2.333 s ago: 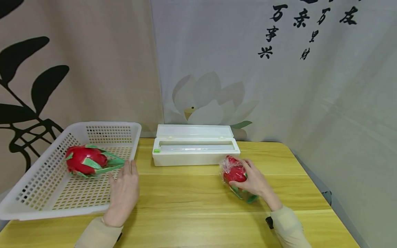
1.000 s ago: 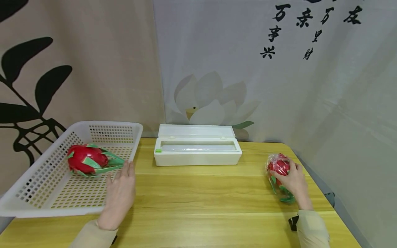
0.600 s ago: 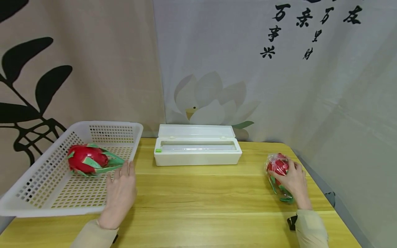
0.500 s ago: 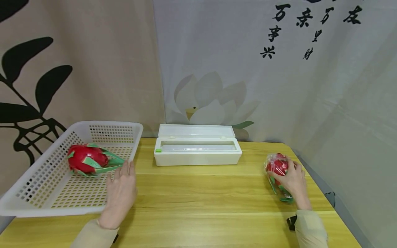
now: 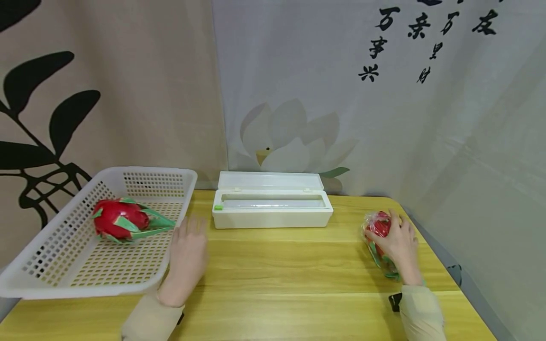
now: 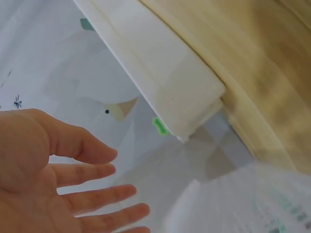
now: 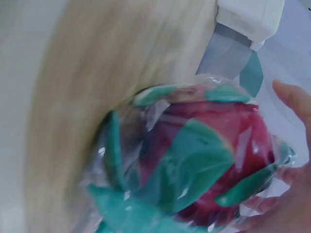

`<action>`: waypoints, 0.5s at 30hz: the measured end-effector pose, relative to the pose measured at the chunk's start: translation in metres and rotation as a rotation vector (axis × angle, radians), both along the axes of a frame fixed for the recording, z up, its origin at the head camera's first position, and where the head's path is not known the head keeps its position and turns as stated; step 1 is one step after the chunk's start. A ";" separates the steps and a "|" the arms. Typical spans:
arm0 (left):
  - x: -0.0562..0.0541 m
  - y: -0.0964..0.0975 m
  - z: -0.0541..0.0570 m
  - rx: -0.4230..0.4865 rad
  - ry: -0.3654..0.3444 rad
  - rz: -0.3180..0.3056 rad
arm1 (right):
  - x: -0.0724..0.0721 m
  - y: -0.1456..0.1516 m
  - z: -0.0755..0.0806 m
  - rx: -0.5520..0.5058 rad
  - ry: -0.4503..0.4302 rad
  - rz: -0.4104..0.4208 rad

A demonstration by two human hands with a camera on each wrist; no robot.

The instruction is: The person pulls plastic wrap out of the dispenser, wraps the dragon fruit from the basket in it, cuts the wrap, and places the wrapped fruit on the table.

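My left hand (image 5: 187, 255) is beside the right rim of the white basket (image 5: 187, 189), its fingers straight and spread in the left wrist view, with nothing in them. Inside the basket lies a red dragon fruit (image 5: 121, 220) with green leaf tips pointing right. At the table's right side sits a second dragon fruit (image 5: 377, 229), wrapped in clear cling film. My right hand (image 5: 398, 241) is over its right side, covering part of it. In the right wrist view the thumb stands away from the wrapped fruit, while the other fingers lie close along its far side.
A white cling film box (image 5: 273, 218) stands at the table's back with its lid (image 5: 270, 181) raised and a film roll inside. Behind it hangs a printed curtain (image 5: 290, 71). The wooden table (image 5: 273, 274) ends at a slanted right edge.
The right hand carried the wrapped dragon fruit rightward from near the box and set it down; its thumb has since loosened. Just now the left hand moved right, away from the basket.
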State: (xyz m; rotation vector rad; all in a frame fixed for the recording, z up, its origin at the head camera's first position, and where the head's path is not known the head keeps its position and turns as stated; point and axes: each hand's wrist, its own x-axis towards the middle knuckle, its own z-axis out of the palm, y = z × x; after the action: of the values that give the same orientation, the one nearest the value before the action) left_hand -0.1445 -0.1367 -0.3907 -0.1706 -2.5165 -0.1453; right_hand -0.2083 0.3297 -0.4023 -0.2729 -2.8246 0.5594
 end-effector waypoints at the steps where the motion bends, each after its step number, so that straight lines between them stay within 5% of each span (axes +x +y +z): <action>1: -0.002 0.002 0.000 0.002 0.032 -0.020 | -0.001 -0.002 0.001 0.002 0.011 0.006; 5: -0.014 0.008 -0.003 0.049 0.105 -0.101 | -0.006 -0.011 0.003 0.007 0.107 0.047; 11: -0.041 0.017 -0.007 0.161 0.026 -0.166 | -0.028 -0.038 0.004 0.025 0.340 0.230; 15: -0.062 0.018 -0.010 0.186 -0.018 -0.199 | -0.047 -0.063 0.006 0.035 0.348 0.380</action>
State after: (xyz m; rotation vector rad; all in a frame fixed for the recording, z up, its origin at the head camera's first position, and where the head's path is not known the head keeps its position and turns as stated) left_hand -0.2069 -0.1185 -0.4009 -0.3454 -2.4837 -0.4607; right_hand -0.2552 0.2662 -0.3961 0.3447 -2.5466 0.5669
